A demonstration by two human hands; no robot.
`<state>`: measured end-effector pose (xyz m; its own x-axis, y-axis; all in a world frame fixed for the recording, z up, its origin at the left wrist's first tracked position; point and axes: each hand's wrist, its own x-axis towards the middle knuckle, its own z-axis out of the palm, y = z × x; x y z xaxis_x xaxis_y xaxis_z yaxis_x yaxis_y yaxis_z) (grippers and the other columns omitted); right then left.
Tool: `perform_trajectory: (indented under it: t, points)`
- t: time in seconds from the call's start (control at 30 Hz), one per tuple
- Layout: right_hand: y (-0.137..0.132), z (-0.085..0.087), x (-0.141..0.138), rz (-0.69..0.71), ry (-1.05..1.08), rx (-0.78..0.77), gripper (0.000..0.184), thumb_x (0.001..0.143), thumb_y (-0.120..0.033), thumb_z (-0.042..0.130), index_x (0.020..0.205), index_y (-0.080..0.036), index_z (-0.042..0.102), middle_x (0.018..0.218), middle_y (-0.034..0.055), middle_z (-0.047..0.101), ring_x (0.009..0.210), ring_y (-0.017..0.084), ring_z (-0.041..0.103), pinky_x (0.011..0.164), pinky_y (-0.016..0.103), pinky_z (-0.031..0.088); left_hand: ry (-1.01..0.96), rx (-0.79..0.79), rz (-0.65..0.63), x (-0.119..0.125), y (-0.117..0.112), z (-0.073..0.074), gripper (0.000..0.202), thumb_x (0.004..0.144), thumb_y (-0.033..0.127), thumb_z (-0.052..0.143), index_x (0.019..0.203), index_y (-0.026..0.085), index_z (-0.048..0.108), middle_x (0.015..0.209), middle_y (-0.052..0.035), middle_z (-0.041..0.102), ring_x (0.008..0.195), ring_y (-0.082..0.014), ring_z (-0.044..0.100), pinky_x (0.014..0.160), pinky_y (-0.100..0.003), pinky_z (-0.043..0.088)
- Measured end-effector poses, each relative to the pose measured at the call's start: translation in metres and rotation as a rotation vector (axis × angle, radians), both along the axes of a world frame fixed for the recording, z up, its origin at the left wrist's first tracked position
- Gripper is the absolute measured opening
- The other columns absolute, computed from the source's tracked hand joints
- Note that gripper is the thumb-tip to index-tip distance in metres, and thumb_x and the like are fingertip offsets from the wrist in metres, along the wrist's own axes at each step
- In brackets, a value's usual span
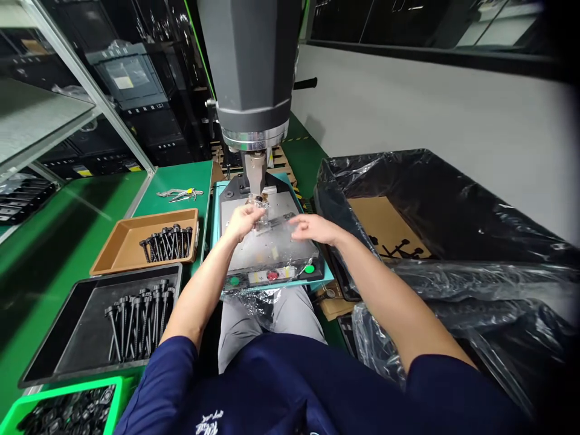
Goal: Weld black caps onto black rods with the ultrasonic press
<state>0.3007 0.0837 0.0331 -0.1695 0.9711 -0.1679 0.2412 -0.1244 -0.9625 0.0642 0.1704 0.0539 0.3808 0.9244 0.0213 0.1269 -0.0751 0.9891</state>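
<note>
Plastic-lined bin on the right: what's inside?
Inside the bin: a brown cardboard sheet with several black parts toward its near edge. Whatever lies under the cardboard is covered, and the near black plastic fold hides what is behind it.

A small black part (258, 198) shows at the top of a clear, shiny holder (264, 212) that stands on the grey metal plate (247, 258), just below the press tip (256, 175), its exact shape too small to tell.

Trays (127, 241) lie left of the press (254, 66), box (489, 223) right.
</note>
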Motion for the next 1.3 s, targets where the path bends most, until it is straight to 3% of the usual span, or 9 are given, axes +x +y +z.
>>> perform_trajectory:
  t: [0.07, 0.17, 0.33, 0.47, 0.6, 0.77, 0.97, 1.13, 1.3]
  points:
    - [-0.004, -0.013, 0.014, 0.024, 0.001, -0.067, 0.05, 0.055, -0.04, 0.09, 0.091, -0.013, 0.068, 0.063, 0.0035, 0.068, 0.06, 0.019, 0.064, 0.059, 0.028, 0.047, -0.009, -0.016, 0.126, -0.018, 0.011, 0.003, 0.036, 0.075, 0.045, 0.074, 0.062, 0.016, 0.057, 0.05, 0.0038, 0.048, 0.042, -0.0073, 0.04, 0.045, -0.023, 0.033]
    - [0.002, -0.022, 0.026, -0.07, 0.067, 0.009, 0.045, 0.057, -0.05, 0.088, 0.076, -0.015, 0.067, 0.062, 0.004, 0.067, 0.058, 0.017, 0.062, 0.057, 0.027, 0.047, 0.004, -0.053, 0.23, -0.037, 0.024, 0.004, 0.035, 0.076, 0.042, 0.073, 0.06, 0.016, 0.055, 0.048, 0.0041, 0.046, 0.041, -0.0068, 0.038, 0.044, -0.022, 0.031]
    - [0.042, -0.005, 0.027, -0.222, 0.166, 0.018, 0.042, 0.065, -0.046, 0.09, 0.075, -0.015, 0.063, 0.061, 0.0038, 0.063, 0.057, 0.016, 0.062, 0.052, 0.024, 0.048, 0.03, -0.093, 0.3, -0.045, 0.041, 0.004, 0.029, 0.079, 0.039, 0.07, 0.065, 0.015, 0.059, 0.05, 0.0032, 0.049, 0.04, -0.0075, 0.041, 0.044, -0.023, 0.034]
    - [0.082, 0.009, 0.024, -0.32, 0.17, 0.018, 0.035, 0.072, -0.038, 0.088, 0.074, -0.016, 0.061, 0.059, 0.0005, 0.058, 0.045, 0.01, 0.053, 0.038, 0.019, 0.036, 0.048, -0.115, 0.333, -0.047, 0.063, 0.006, 0.028, 0.081, 0.041, 0.066, 0.07, 0.017, 0.059, 0.05, 0.0032, 0.051, 0.039, -0.0092, 0.045, 0.042, -0.022, 0.032]
    - [0.127, 0.015, 0.019, -0.427, 0.122, 0.101, 0.029, 0.076, -0.033, 0.084, 0.076, -0.017, 0.06, 0.06, 0.0001, 0.059, 0.04, 0.007, 0.042, 0.035, 0.018, 0.027, 0.052, -0.109, 0.368, -0.048, 0.095, 0.009, 0.026, 0.084, 0.039, 0.061, 0.071, 0.017, 0.058, 0.051, 0.0024, 0.053, 0.041, -0.0107, 0.05, 0.042, -0.021, 0.032]
    - [0.183, 0.015, 0.014, -0.524, -0.055, 0.172, 0.025, 0.078, -0.032, 0.08, 0.074, -0.017, 0.061, 0.06, 0.0008, 0.061, 0.043, 0.008, 0.042, 0.04, 0.021, 0.033, 0.149, -0.096, 0.443, -0.043, 0.138, 0.006, 0.027, 0.082, 0.036, 0.063, 0.064, 0.018, 0.056, 0.042, 0.002, 0.048, 0.039, -0.0121, 0.047, 0.042, -0.022, 0.031]
    - [0.234, 0.005, 0.006, -0.577, -0.25, 0.213, 0.017, 0.085, -0.028, 0.071, 0.074, -0.016, 0.064, 0.067, 0.0037, 0.066, 0.055, 0.014, 0.056, 0.056, 0.026, 0.044, 0.216, -0.045, 0.543, -0.045, 0.179, 0.001, 0.031, 0.081, 0.037, 0.065, 0.057, 0.019, 0.055, 0.045, 0.0008, 0.05, 0.04, -0.0117, 0.044, 0.046, -0.025, 0.036]
    - [0.256, 0.006, 0.004, -0.577, -0.434, 0.232, 0.019, 0.083, -0.027, 0.071, 0.068, -0.017, 0.066, 0.072, 0.0065, 0.069, 0.077, 0.022, 0.066, 0.074, 0.028, 0.047, 0.259, -0.054, 0.578, -0.042, 0.198, 0.001, 0.032, 0.081, 0.035, 0.066, 0.056, 0.019, 0.054, 0.05, -0.0025, 0.055, 0.043, -0.0132, 0.049, 0.049, -0.027, 0.039]
    - [0.264, 0.004, 0.009, -0.548, -0.566, 0.171, 0.022, 0.084, -0.03, 0.072, 0.068, -0.016, 0.068, 0.071, 0.0099, 0.07, 0.08, 0.025, 0.067, 0.075, 0.031, 0.048, 0.28, -0.067, 0.532, -0.04, 0.204, 0.0, 0.029, 0.077, 0.036, 0.072, 0.059, 0.018, 0.057, 0.051, -0.005, 0.058, 0.046, -0.0168, 0.055, 0.051, -0.029, 0.042]
